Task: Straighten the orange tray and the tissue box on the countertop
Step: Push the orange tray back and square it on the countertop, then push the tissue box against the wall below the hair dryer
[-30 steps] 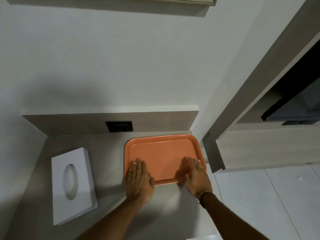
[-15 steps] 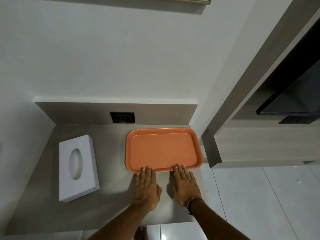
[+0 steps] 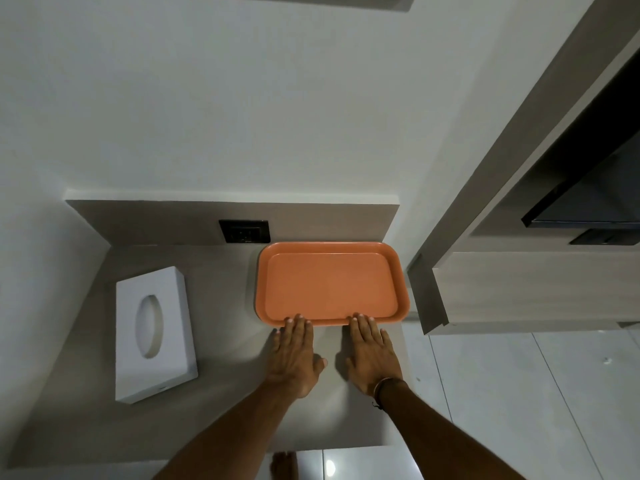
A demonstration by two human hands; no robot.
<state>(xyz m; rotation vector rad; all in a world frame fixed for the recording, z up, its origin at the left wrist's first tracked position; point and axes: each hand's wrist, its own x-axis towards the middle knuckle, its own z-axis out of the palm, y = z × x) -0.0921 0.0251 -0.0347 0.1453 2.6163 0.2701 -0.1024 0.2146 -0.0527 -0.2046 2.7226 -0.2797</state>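
One tray (image 3: 330,282), one tissue box (image 3: 155,332).

- Bare countertop (image 3: 221,306) lies open between the white tissue box (image 3: 154,332) on the left and the orange tray (image 3: 330,282) on the right.
- The tray's far edge sits against the back panel (image 3: 156,223); a cabinet (image 3: 519,289) stands just beside its right edge.
- Both flat hands, left hand (image 3: 294,355) and right hand (image 3: 372,355), occupy the near strip before the tray.

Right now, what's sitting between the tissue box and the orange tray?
Nothing: the head view shows only bare countertop between the tissue box and the orange tray.
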